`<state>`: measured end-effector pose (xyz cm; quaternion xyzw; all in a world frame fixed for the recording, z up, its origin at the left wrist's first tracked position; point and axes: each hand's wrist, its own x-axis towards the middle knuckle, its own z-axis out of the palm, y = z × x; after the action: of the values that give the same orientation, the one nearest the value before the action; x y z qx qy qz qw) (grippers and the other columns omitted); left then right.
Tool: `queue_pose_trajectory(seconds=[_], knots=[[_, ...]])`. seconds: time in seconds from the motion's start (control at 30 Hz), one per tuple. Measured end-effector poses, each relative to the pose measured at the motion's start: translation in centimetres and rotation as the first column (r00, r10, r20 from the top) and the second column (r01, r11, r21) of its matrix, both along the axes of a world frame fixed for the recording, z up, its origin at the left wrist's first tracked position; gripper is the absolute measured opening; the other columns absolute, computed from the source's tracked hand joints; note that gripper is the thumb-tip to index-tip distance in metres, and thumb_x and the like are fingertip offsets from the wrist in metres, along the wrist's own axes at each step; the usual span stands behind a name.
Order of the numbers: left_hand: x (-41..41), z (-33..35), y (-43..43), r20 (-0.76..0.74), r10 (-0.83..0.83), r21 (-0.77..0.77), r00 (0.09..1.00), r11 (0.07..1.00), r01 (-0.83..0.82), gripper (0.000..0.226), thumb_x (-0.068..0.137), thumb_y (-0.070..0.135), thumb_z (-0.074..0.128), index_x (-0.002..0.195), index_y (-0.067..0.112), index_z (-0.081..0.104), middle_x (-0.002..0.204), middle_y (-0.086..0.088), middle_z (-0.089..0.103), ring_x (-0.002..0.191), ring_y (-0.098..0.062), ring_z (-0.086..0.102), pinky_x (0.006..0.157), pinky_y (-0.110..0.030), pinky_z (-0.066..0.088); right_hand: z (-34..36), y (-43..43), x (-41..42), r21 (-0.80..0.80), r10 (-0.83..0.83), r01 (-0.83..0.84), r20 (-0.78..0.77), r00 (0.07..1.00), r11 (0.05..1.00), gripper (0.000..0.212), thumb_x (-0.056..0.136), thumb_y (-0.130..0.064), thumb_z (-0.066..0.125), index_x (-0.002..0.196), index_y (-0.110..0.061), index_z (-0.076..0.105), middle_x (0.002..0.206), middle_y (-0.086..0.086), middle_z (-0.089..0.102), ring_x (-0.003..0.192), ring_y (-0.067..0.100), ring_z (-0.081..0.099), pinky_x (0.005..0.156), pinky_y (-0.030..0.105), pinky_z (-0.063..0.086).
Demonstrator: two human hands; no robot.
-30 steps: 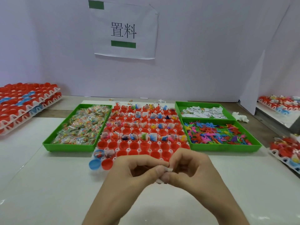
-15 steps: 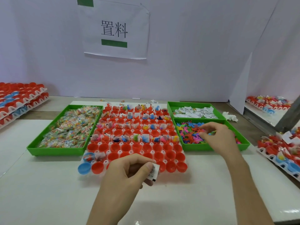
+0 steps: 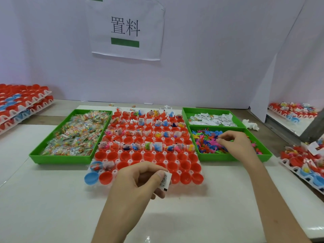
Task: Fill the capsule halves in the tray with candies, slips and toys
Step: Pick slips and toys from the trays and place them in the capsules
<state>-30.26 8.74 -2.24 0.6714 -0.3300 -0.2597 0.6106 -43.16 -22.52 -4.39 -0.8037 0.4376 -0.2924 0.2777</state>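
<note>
Head view, sign [image 3: 125, 28]: upper centre, reads "置料" over a green bar.
My left hand [image 3: 138, 181]: lower centre, pinching a printed slip [image 3: 165, 180] above the capsule tray [image 3: 130, 161], near edge.
My right hand [image 3: 235, 144]: right of centre, fingertips curled into the toy bin [image 3: 228, 157]; grip unclear.

A white tray [image 3: 114, 171] of red capsule halves [image 3: 185, 178], with one blue half [image 3: 91, 178] at its near left corner, is set mid-table. Many far halves are filled with slips and coloured toys, while the nearest rows are mostly left empty. Wrapped candies [image 3: 77, 134] are heaped in a green bin just left of the tray, and white slips [image 3: 210, 120] and bright toys [image 3: 206, 142] are kept in two bins on its right, where toys are pinched by the right hand [image 3: 235, 142]. One printed slip [image 3: 165, 180] is pinched upright by the left hand [image 3: 135, 183] over the tray's near edge.
</note>
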Motion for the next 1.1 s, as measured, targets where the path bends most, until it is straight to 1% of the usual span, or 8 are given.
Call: queue_pose_trajectory(seconds=[0.17,0.3,0.4,0.5,0.7,0.9,1.0,1.1], knots=[[-0.1,-0.1,-0.1,-0.013,0.012,-0.012,1.0,1.0,-0.012,0.029,0.093,0.008,0.066,0.078,0.029,0.079,0.075,-0.003,0.077,0.062,-0.019,0.073,0.058,-0.021,0.056,0.4,0.3,0.2,-0.014,-0.003,0.004,0.117,0.993,1.0,0.013,0.084,-0.013,0.078,0.076,-0.02,0.071,0.077,-0.006,0.069,0.075,0.005,0.061,0.064,0.021,0.042],[-0.1,-0.1,0.0,0.014,0.014,-0.013,1.0,1.0,-0.014,0.033,0.093,0.009,0.066,0.08,0.038,0.077,0.077,0.0,0.077,0.065,-0.017,0.073,0.06,-0.02,0.056,0.6,0.5,0.4,0.099,-0.109,0.083,0.286,0.952,0.992,0.021,0.073,-0.002,0.081,0.064,-0.019,0.072,0.065,-0.004,0.069,0.066,0.009,0.061,0.062,0.024,0.042],[0.0,-0.2,0.0,0.013,0.014,-0.023,1.0,1.0,-0.014,0.033,0.094,0.011,0.065,0.082,0.039,0.077,0.078,0.001,0.078,0.066,-0.016,0.074,0.061,-0.021,0.057,0.8,0.6,0.6,0.183,-0.141,0.081,0.343,0.929,0.98,0.018,0.073,0.0,0.079,0.066,-0.015,0.072,0.052,-0.01,0.064,0.05,0.0,0.054,0.06,0.025,0.039],[0.0,-0.4,0.1,-0.002,0.025,-0.047,1.0,0.999,-0.025,0.032,0.093,0.011,0.066,0.082,0.039,0.077,0.078,0.001,0.078,0.067,-0.016,0.074,0.062,-0.022,0.058,1.3,1.3,0.7,0.233,-0.111,0.015,0.402,0.909,0.972,0.007,0.078,-0.002,0.079,0.079,-0.006,0.074,0.047,-0.013,0.061,0.039,-0.004,0.049,0.054,0.021,0.037],[-0.3,-0.6,-0.6,-0.145,0.228,-0.231,0.963,0.938,-0.257,0.033,0.09,0.009,0.067,0.079,0.038,0.08,0.074,-0.002,0.077,0.066,-0.019,0.074,0.06,-0.021,0.059,4.3,7.0,-0.2,0.302,0.172,-0.404,0.576,0.799,0.863,0.003,0.072,-0.021,0.079,0.074,-0.021,0.076,0.058,-0.004,0.053,0.056,0.01,0.045,0.056,0.018,0.043],[-1.8,-0.2,-1.2,-0.21,0.28,-0.312,0.937,0.889,-0.336,0.029,0.086,0.014,0.071,0.079,0.041,0.08,0.077,0.002,0.078,0.072,-0.014,0.075,0.061,-0.02,0.058,5.1,14.7,-0.8,0.278,0.272,-0.638,0.732,0.625,0.719,0.027,0.059,-0.03,0.091,0.074,-0.02,0.072,0.067,-0.001,0.056,0.061,0.011,0.049,0.061,0.018,0.047],[-2.2,0.0,-1.2,-0.181,0.266,-0.299,0.947,0.902,-0.311,0.034,0.086,0.013,0.072,0.074,0.044,0.079,0.076,0.004,0.078,0.072,-0.011,0.074,0.062,-0.019,0.058,5.0,17.6,-1.1,0.29,0.301,-0.63,0.687,0.661,0.72,0.021,0.061,-0.029,0.083,0.074,-0.017,0.071,0.066,0.002,0.056,0.062,0.015,0.049,0.062,0.029,0.044],[-2.3,0.2,-1.0,-0.144,0.257,-0.289,0.956,0.913,-0.289,0.031,0.085,0.015,0.073,0.075,0.044,0.079,0.075,0.005,0.077,0.071,-0.01,0.074,0.061,-0.019,0.058,4.9,19.3,-0.7,0.288,0.336,-0.617,0.635,0.696,0.732,0.02,0.061,-0.017,0.089,0.071,-0.016,0.071,0.063,0.001,0.059,0.06,0.012,0.052,0.059,0.022,0.044]])
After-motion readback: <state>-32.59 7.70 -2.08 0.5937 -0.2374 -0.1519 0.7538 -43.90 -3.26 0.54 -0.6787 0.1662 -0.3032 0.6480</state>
